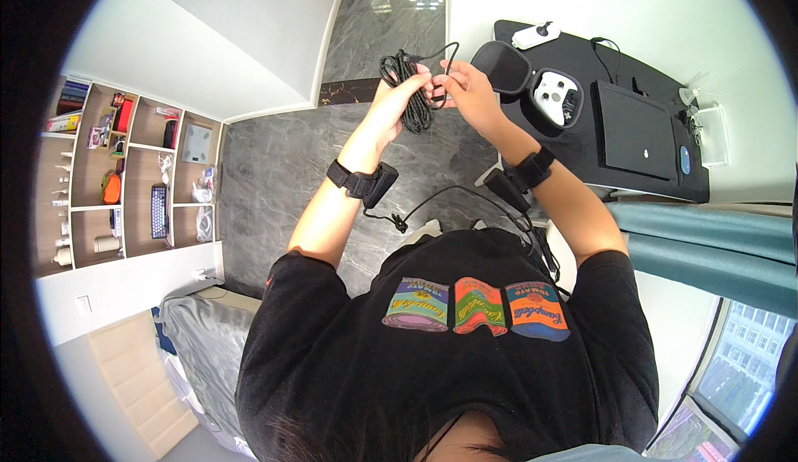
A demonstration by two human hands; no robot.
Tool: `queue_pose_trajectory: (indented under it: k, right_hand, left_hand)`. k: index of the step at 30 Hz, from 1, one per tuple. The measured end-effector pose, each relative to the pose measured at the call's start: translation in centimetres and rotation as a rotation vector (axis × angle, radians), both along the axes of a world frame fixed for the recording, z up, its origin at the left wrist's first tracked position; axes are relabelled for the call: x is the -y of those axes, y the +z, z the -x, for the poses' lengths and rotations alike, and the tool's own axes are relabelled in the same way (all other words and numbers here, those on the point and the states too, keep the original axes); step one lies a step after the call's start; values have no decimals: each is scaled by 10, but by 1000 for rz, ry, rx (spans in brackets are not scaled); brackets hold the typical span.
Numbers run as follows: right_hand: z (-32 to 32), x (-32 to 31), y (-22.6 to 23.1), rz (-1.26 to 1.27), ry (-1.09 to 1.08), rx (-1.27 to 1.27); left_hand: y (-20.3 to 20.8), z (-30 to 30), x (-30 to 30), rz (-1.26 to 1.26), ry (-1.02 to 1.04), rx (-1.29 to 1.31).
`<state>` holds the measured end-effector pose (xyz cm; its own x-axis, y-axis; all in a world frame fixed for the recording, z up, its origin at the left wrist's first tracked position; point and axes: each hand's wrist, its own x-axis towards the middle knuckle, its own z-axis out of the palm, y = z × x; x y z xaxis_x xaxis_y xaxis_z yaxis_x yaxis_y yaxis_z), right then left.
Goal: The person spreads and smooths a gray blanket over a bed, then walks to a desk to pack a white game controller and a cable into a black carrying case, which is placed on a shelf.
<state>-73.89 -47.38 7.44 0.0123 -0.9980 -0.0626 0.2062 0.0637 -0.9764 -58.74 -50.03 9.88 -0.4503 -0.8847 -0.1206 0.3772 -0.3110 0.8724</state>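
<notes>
A coiled black cable (416,115) hangs in the air in front of me, above the grey floor. My left hand (392,106) is closed round the middle of the coil, with the thumb across it and loops sticking out above and below. My right hand (472,98), just to the right, pinches a stretch of the same cable between its fingertips. One loose loop arcs up from the top of the coil toward the right fingers. Exactly what part of the cable those fingertips hold is too small to make out. Each wrist wears a black strap with a small box.
At right, a black desk (582,55) bears an open case (502,67) with a white game controller (552,95), a closed laptop (636,130) and a white power strip (536,36). A filled shelf (133,175) stands left, a bed (208,337) lower left. A thin wire runs between my wrist boxes.
</notes>
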Motion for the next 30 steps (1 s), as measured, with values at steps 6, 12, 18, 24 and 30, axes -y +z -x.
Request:
queue_pose_trajectory:
  k: [6, 12, 18, 24, 30]
  right_hand:
    - [-15, 1, 2, 98, -109, -318]
    - [-9, 5, 18, -77, -87, -337]
    - [-12, 2, 13, -30, -195, -401]
    - [-37, -1, 5, 301, 6, -815]
    - [-60, -1, 3, 386, 228, -472]
  left_hand:
    - [-2, -7, 0, 116, -10, 114]
    - [-9, -23, 2, 415, -196, 308]
    - [-12, -39, 7, 423, -182, 360]
    - [-14, -40, 7, 356, -66, 233]
    - [-12, -50, 11, 113, -65, 94]
